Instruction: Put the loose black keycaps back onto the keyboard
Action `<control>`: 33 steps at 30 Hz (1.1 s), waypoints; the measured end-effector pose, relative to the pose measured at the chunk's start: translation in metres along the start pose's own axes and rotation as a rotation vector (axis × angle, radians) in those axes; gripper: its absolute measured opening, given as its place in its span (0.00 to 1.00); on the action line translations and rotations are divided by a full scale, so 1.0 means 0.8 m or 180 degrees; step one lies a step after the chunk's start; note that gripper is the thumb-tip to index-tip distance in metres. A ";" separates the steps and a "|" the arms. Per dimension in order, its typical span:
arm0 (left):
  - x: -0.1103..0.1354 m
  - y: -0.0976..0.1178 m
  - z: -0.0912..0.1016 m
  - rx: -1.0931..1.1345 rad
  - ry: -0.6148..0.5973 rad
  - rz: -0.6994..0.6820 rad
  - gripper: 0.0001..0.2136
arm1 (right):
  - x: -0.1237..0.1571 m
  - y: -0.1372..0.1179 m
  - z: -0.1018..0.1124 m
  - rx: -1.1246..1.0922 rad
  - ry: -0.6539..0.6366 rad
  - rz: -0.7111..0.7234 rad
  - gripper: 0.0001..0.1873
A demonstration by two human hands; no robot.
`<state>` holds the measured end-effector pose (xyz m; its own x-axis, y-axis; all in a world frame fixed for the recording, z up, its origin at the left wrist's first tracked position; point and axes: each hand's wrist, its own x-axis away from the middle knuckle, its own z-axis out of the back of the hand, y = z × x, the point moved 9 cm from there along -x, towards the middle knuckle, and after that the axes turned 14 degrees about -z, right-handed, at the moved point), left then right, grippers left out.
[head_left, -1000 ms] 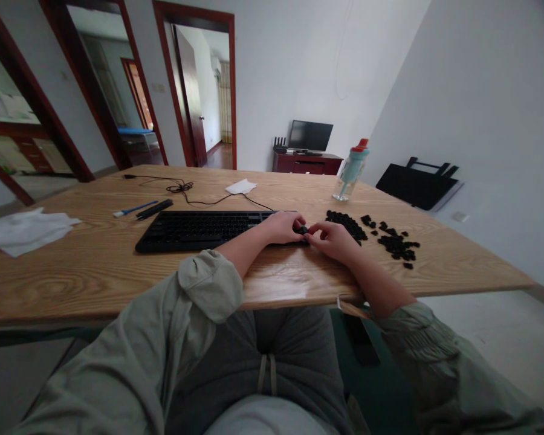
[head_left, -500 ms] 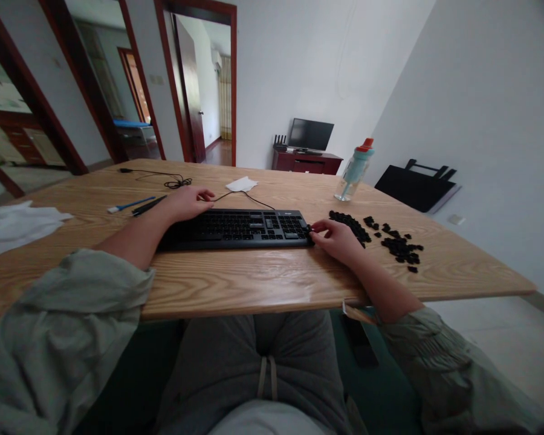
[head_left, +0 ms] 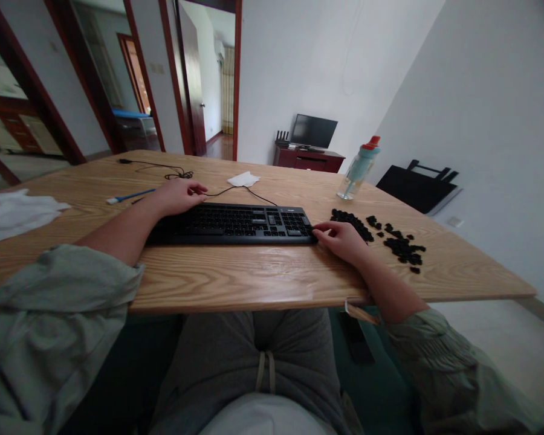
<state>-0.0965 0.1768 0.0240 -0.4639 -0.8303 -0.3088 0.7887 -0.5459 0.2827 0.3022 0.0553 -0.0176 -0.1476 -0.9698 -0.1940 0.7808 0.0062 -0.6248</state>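
A black keyboard [head_left: 236, 223] lies along the front part of the wooden table, with a few larger keys standing out among the rest. My left hand [head_left: 181, 194] is over its left end, near the back edge. Its fingers are loosely bent and apart, with nothing visible in them. At the keyboard's right end, my right hand [head_left: 342, 238] has thumb and fingertips closed against the edge. Whether a small piece is also between those fingertips, I cannot tell. Just beyond the right hand lies a pile of black keycaps [head_left: 351, 222], and more loose keycaps [head_left: 403, 248] are scattered further right.
A water bottle [head_left: 358, 172] with an orange lid stands behind the keycaps. White tissue [head_left: 243, 179] and a black cable [head_left: 179, 172] lie at the back. On the left are a blue-handled brush [head_left: 129, 196] and crumpled white paper [head_left: 20, 211]. The table's front edge [head_left: 254, 307] is near my lap.
My left hand has shifted left, uncovering more of the keyboard's back edge. My right hand stays at the right end; a dark bit seen at its fingertips earlier no longer stands out.
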 end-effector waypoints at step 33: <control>0.000 0.000 0.002 -0.0224 -0.0023 -0.0044 0.26 | 0.025 -0.040 -0.003 0.1127 0.0355 0.1141 0.15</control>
<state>-0.0968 0.1766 0.0257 -0.4776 -0.8237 -0.3056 0.8085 -0.5482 0.2140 0.2730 0.0367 -0.0033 0.1181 -0.8899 -0.4406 0.9490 0.2318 -0.2137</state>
